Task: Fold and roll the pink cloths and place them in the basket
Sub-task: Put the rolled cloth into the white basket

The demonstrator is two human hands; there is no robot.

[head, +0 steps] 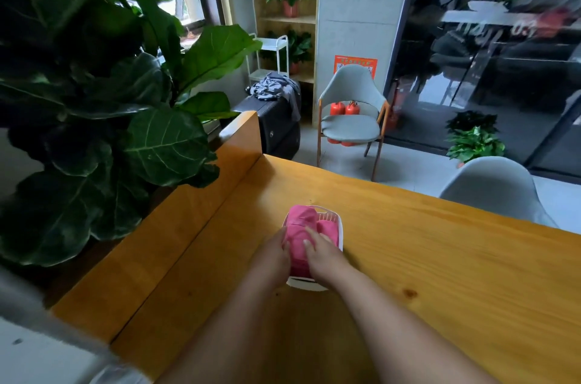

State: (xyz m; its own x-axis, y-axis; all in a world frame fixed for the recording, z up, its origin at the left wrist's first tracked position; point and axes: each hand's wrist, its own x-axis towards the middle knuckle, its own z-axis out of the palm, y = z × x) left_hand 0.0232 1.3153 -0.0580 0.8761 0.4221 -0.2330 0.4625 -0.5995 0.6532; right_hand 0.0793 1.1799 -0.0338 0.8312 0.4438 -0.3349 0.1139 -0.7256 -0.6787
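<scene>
The wooden table (440, 258) takes most of the near part of the room, with a big fiddle-leaf plant (125, 101) on the left of it. On the table, right in front of the person, stands the white basket (339, 228). It is small and its longer side runs from near to far.

In the left half of the basket lies a pink cloth roll (297, 245). Its long axis goes the same way as the basket, from the near rim to the far rim, and its far end rises a little above the rim. On the right of it, at the far side, a second pink roll (328, 226) sits lower in the basket and touches the first one.

Both hands are at the near half of the long roll, one on each side. The left hand (276, 253) holds its left flank with the fingers bent against the cloth. The right hand (320, 253) holds the right flank, and its fingers (307, 237) lie over the top of the roll.

I think the roll is not fully seated. Because it lies straight away from both hands, the push needed is downward and a little forward, and neither hand is nearer than the other.
</scene>
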